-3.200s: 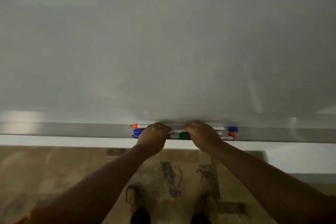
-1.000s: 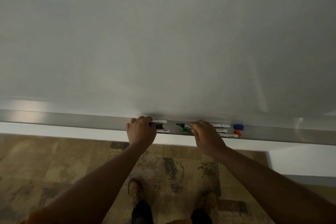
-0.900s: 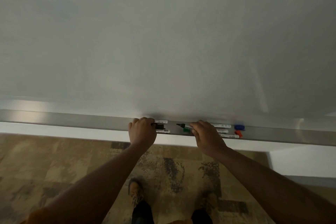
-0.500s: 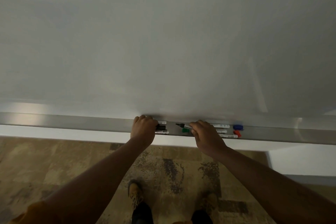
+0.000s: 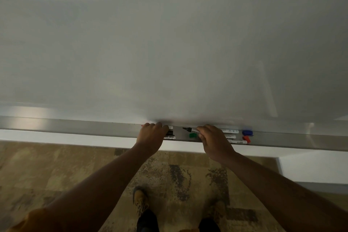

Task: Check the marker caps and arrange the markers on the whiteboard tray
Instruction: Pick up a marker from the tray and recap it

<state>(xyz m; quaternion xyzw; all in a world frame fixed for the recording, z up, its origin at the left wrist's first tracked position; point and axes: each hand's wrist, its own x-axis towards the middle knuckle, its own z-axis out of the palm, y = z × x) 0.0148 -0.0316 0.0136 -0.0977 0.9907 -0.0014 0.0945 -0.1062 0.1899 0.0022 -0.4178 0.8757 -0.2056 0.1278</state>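
Note:
A long grey whiteboard tray (image 5: 79, 128) runs across the view under the board. My left hand (image 5: 151, 135) lies over a bundle of markers, fingers curled round them; white barrel ends and a black cap (image 5: 170, 133) stick out to its right. My right hand (image 5: 212, 139) grips a marker whose black tip (image 5: 187, 129) points left, uncapped. A loose green cap (image 5: 192, 135) lies on the tray just below that tip. Right of my right hand, three white marker barrels (image 5: 230, 131) lie in the tray, with a blue cap (image 5: 247, 132) and a red cap (image 5: 246, 139) at their ends.
The whiteboard (image 5: 169, 43) fills the upper view. Below the tray are a white wall strip, a patterned brown carpet (image 5: 56, 165) and my two shoes (image 5: 140, 198). The tray stretches bare to the far left and far right.
My two hands, first close together on one marker, have drawn apart; the green cap came off and lies on the tray. In the last second my left hand shifted slightly right.

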